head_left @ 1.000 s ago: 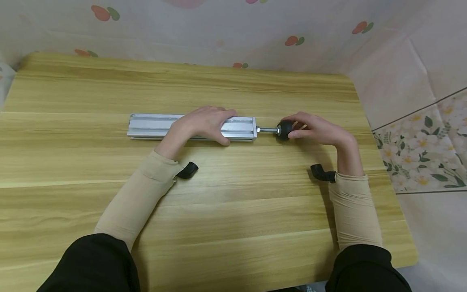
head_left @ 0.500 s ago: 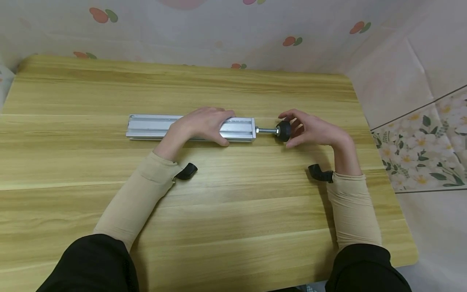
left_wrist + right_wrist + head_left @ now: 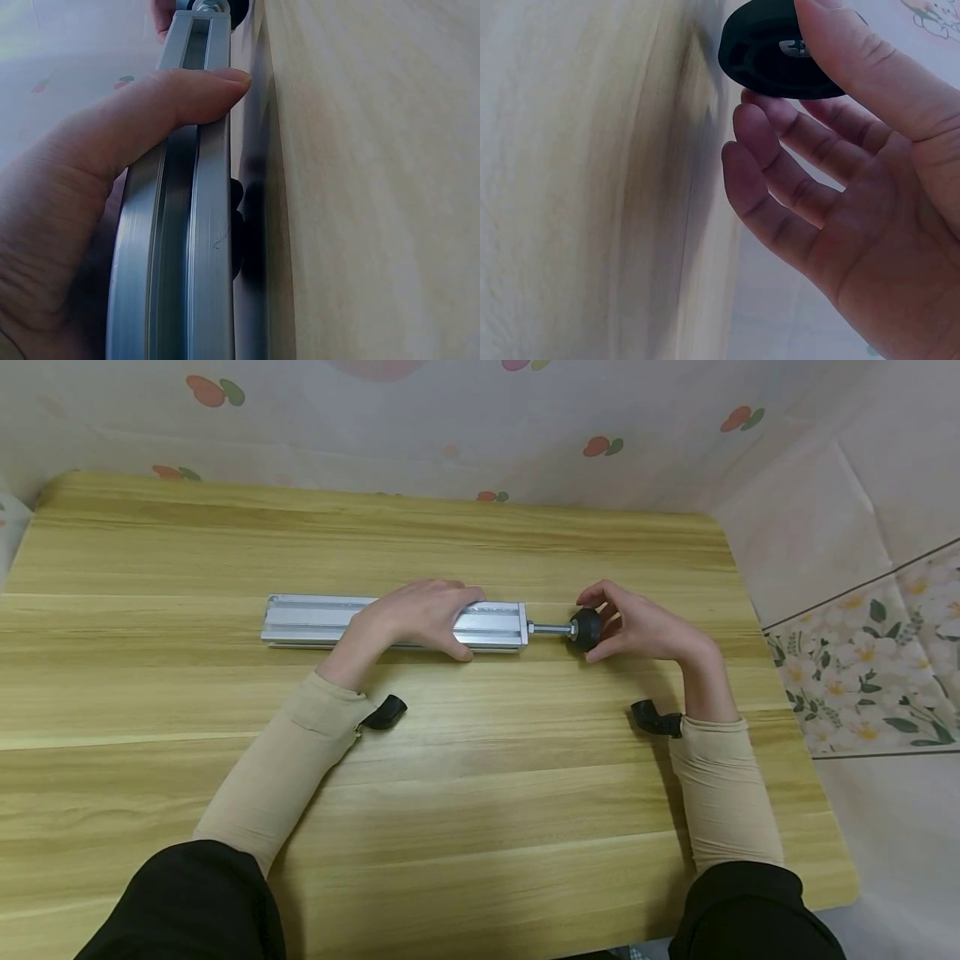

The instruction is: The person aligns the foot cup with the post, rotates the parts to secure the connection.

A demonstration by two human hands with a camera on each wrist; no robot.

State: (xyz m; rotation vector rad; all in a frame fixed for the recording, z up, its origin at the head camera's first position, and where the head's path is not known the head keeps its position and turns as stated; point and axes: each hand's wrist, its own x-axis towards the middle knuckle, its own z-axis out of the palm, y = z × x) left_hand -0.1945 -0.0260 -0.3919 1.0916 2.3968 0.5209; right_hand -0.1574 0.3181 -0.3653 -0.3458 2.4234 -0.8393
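Note:
A silver aluminium profile lies lengthwise on the table. My left hand grips it from above near its right part, with the thumb on the near side, as the left wrist view also shows. From the profile's right end plate sticks a threaded stud with nuts, ending in a black round levelling foot. My right hand has its thumb and fingers curled round the foot's rim. In the right wrist view, the thumb overlaps the foot and the other fingers lie loosely bent below it.
The wooden table extends around the profile. A pale wall covering with a fruit print rises behind it, and a flowered strip runs along the right side. Black camera mounts sit at both wrists.
My right hand's fingers have spread and shifted round the levelling foot, its index finger rising and its thumb dropping lower. The left hand and the profile stay in place.

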